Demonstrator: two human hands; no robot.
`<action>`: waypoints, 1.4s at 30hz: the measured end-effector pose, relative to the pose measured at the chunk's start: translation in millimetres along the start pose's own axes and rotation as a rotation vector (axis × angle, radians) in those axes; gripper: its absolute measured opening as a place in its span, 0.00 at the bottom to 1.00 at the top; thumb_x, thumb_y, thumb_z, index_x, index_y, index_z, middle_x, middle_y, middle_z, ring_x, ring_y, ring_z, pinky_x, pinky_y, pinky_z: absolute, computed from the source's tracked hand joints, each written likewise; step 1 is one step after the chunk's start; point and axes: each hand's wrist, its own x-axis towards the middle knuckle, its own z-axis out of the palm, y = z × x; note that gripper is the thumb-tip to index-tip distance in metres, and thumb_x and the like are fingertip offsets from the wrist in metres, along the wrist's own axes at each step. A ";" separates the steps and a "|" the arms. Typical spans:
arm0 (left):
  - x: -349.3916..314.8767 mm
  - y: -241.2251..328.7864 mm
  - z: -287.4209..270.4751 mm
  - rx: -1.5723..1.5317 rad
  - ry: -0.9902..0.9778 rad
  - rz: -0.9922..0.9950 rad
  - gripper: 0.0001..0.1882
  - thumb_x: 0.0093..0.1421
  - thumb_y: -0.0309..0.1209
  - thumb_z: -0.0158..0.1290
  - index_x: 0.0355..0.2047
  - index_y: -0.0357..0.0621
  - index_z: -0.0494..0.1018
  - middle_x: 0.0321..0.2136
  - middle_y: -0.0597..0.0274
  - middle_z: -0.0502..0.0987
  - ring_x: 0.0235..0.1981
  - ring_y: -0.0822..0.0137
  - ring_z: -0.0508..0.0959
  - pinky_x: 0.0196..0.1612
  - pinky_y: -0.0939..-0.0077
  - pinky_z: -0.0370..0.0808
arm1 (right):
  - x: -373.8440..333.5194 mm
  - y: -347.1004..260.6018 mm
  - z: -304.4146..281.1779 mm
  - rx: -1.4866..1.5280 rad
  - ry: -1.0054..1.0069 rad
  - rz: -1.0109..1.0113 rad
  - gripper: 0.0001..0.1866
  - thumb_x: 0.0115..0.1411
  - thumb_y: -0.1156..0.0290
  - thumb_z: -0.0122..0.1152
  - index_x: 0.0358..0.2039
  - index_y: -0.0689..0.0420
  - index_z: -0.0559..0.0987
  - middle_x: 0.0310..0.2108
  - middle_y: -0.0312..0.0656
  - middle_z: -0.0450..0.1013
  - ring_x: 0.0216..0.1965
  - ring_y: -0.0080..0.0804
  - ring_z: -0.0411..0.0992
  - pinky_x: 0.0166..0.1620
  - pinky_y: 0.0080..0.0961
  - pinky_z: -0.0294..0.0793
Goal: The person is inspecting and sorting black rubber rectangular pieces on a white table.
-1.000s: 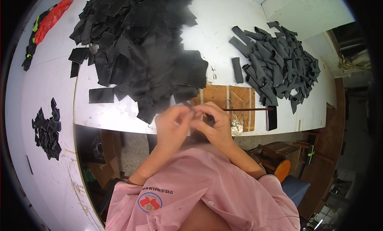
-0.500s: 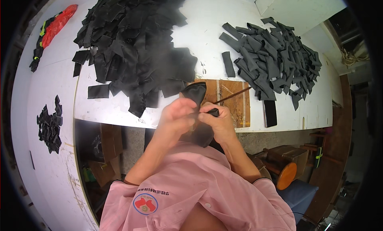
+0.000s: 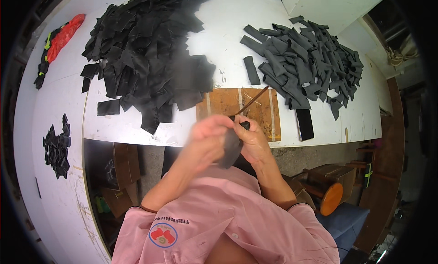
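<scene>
Between my hands, at the table's front edge, is a dark fabric piece point(image 3: 232, 150) that hangs down toward my lap. My right hand point(image 3: 253, 141) is closed on it, thumb and forefinger pinched together, with a black bunched bit poking out beside the forefinger. Blurred by motion, my left hand point(image 3: 206, 138) has its fingers curled at the fabric's upper part, touching or close to the right thumb. A thin brown stick point(image 3: 254, 100) slants over the wooden board point(image 3: 214, 101); its near end reaches the fingertips, and whether it enters the fabric is hidden.
A big heap of flat black fabric pieces point(image 3: 137, 49) covers the table's left rear. Narrow dark grey fabric strips point(image 3: 296, 54) are piled at the right, with a black phone point(image 3: 305, 125) before them. A small black pile point(image 3: 57, 150) and a red bag point(image 3: 66, 38) lie far left.
The black fabric end that stood up above my hands is now lowered out of sight there. My left hand has moved slightly down and left. The view has shifted, showing more of the board.
</scene>
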 end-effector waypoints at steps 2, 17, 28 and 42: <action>-3.2 3.5 10.5 -0.327 -0.265 -0.103 0.20 0.48 0.16 0.46 0.44 0.33 0.61 0.24 0.60 0.72 0.07 0.83 0.57 0.11 0.90 0.54 | -9.7 -7.7 5.1 0.090 -0.093 -0.084 0.09 0.53 0.66 0.56 0.22 0.56 0.69 0.28 0.28 0.63 0.31 0.15 0.60 0.36 0.13 0.60; 40.7 15.2 78.6 0.578 0.268 0.421 0.04 0.51 0.19 0.49 0.29 0.36 0.67 0.26 0.62 0.72 0.15 0.83 0.65 0.14 0.91 0.59 | -9.1 -102.7 8.6 -0.638 0.097 -0.469 0.10 0.54 0.67 0.54 0.23 0.60 0.69 0.18 0.29 0.63 0.22 0.14 0.58 0.26 0.13 0.58; 84.6 4.2 -21.1 -0.542 -0.161 -0.278 0.15 0.55 0.27 0.42 0.44 0.40 0.64 0.24 0.59 0.72 0.07 0.81 0.56 0.10 0.88 0.53 | 41.5 -66.9 -40.3 -0.182 -0.070 0.019 0.09 0.54 0.65 0.54 0.24 0.56 0.72 0.21 0.27 0.65 0.24 0.12 0.60 0.28 0.10 0.59; 78.9 12.7 26.7 1.185 -0.002 0.669 0.07 0.48 0.19 0.48 0.30 0.36 0.73 0.33 0.61 0.72 0.34 0.74 0.70 0.39 0.83 0.66 | 33.2 -65.1 -42.9 -0.432 -0.024 -0.337 0.09 0.53 0.67 0.54 0.27 0.60 0.72 0.22 0.32 0.68 0.25 0.17 0.64 0.29 0.15 0.63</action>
